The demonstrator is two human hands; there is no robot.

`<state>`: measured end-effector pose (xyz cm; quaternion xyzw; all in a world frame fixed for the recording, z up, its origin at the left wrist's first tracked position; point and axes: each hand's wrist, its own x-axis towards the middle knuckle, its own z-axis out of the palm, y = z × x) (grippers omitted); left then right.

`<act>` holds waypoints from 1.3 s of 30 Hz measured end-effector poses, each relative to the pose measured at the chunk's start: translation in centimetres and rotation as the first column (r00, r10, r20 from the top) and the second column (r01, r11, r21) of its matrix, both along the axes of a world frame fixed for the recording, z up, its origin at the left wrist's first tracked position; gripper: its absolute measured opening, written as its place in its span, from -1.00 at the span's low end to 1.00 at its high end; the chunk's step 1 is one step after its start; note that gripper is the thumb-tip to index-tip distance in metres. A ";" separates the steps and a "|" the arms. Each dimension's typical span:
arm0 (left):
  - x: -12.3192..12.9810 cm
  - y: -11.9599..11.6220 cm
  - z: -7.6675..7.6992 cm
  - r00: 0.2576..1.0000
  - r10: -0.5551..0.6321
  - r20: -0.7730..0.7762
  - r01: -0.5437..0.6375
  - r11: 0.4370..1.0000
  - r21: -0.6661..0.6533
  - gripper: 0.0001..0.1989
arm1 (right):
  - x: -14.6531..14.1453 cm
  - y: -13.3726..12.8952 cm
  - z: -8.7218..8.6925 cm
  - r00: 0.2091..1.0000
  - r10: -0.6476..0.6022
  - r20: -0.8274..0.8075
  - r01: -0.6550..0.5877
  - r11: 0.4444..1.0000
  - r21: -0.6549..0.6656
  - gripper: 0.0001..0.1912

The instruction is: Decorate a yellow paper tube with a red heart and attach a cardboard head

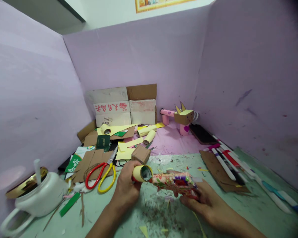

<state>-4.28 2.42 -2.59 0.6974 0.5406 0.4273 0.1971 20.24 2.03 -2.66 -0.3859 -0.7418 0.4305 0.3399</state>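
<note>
Near the middle of the table, my left hand point(128, 185) is closed around a short tube wrapped in yellow paper point(138, 174), its open end facing right. My right hand point(203, 200) grips the right end of a colourful, patterned tool point(172, 181) with red, green and purple on it. The tool's left tip meets or nearly meets the rim of the tube; exact contact is hard to tell. Just beyond my left hand sits a small brown cardboard box point(141, 154). Scissors point(111, 160) with one red and one yellow handle lie open to the left.
A white teapot-like cup point(43, 195) stands at left. Behind are cardboard pieces point(113, 112), yellow paper rolls point(149, 136) and a pink figure with a box head point(184, 117). A black phone point(202, 134), markers point(223, 164) and brown cardboard point(213, 168) lie at right.
</note>
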 end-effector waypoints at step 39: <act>0.6 0.0 -0.6 0.990 -0.079 -0.115 0.084 0.996 0.037 -0.66 | -0.5 -0.4 -0.1 0.992 0.015 -0.128 -0.022 0.999 -0.048 -0.74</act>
